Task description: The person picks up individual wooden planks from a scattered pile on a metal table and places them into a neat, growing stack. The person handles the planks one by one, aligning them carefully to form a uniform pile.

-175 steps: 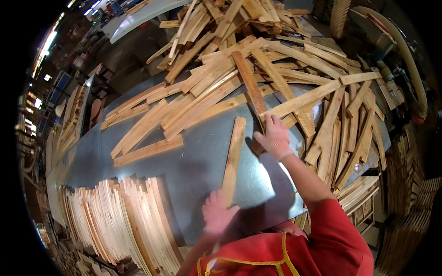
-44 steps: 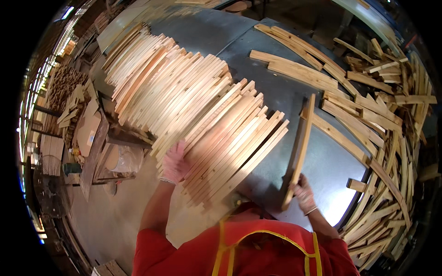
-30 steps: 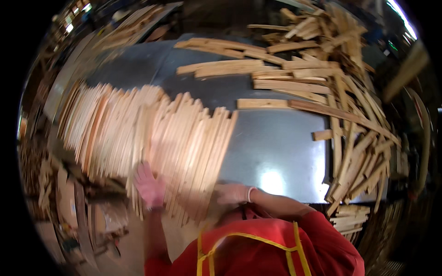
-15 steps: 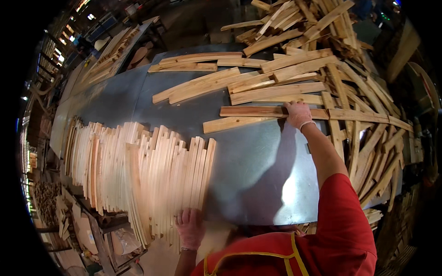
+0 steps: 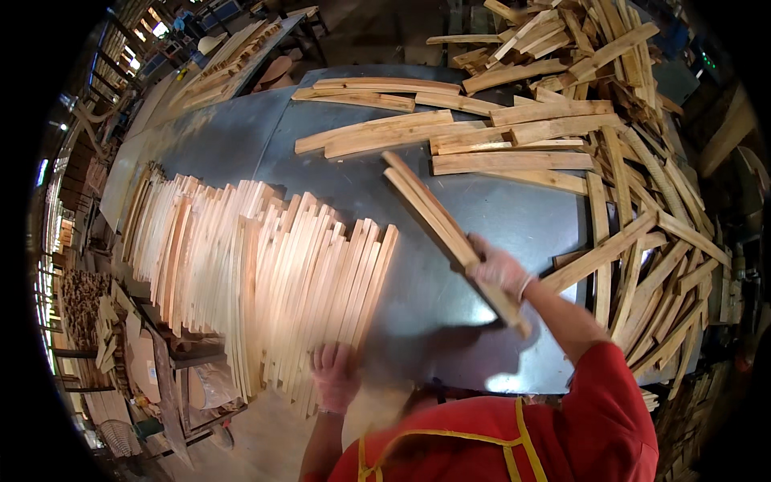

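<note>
My right hand (image 5: 499,271), in a thin glove, is closed around two wooden strips (image 5: 438,218) lying side by side. The strips slant over the metal tabletop, far ends to the left and near ends by my forearm. My left hand (image 5: 336,376), also gloved, rests against the near ends of a packed row of wooden strips (image 5: 301,289). Its fingers lie on the wood without wrapping round a strip, though the fingertips are partly hidden. The row stands close together along the left part of the table, its ends uneven.
Loose wooden strips (image 5: 514,162) lie across the far part of the metal tabletop (image 5: 418,305). A tangled wood pile (image 5: 675,289) covers the right side, and another heap rises at the far right. At the lower left stands a wooden rack (image 5: 173,394); another table with strips (image 5: 233,64) is beyond.
My right hand has lifted two strips from the edge of the loose wood and swung them nearer, turning them from crosswise to slanted. My left hand stays at the row's near end.
</note>
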The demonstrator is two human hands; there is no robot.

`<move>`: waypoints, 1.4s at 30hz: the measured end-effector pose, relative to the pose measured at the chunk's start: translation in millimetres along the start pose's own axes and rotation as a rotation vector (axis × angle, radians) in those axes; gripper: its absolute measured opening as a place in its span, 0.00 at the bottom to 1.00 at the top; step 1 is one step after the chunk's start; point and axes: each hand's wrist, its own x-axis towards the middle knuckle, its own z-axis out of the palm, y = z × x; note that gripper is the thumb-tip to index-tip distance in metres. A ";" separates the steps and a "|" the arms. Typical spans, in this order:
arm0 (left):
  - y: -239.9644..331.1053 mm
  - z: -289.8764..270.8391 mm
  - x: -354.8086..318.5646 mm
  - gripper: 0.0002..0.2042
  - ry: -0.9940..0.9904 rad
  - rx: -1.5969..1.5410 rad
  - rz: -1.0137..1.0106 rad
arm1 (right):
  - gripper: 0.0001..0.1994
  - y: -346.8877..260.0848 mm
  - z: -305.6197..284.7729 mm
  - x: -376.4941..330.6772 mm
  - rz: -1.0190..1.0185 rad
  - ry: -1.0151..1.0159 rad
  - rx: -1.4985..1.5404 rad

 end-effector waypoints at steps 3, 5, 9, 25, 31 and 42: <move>2.1 -3.0 -0.4 0.29 0.058 0.042 0.033 | 0.50 16.6 92.4 -65.6 0.109 0.098 0.190; 2.0 -5.7 3.1 0.27 0.051 0.020 0.026 | 0.49 5.6 155.7 -101.6 0.280 0.096 0.158; 10.4 -0.3 7.4 0.27 -0.020 -0.156 0.051 | 0.50 28.2 274.9 -116.6 0.329 -0.115 -0.161; 78.7 -1.6 33.1 0.38 -0.196 0.290 0.183 | 0.30 68.7 -93.3 -169.7 0.594 0.773 -1.073; 162.9 26.4 57.7 0.40 -0.288 0.037 0.300 | 0.27 13.0 -93.0 -124.9 0.142 0.309 -0.773; 204.2 43.2 63.2 0.38 -0.490 -0.107 0.280 | 0.39 31.2 -249.2 -58.1 0.437 0.483 -0.987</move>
